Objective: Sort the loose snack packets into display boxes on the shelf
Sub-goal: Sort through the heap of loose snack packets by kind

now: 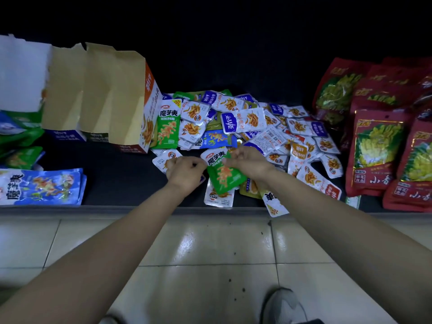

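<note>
grey shoe (284,305) on the floor tiles, nearest. two bare forearms reach to the shelf (117,181). green packet (222,176) lies between the hands at the front of the loose pile (268,127), long axis running away, far end tilted a little left. right hand (249,161) pinches its far right corner. left hand (184,170) curled at its left edge, hold unclear. open box (131,101) stands farther left, so the left hand is nearer to it.

The green packet (223,174) reads 魔芋爽, the red bag (374,150) 小香.
</note>
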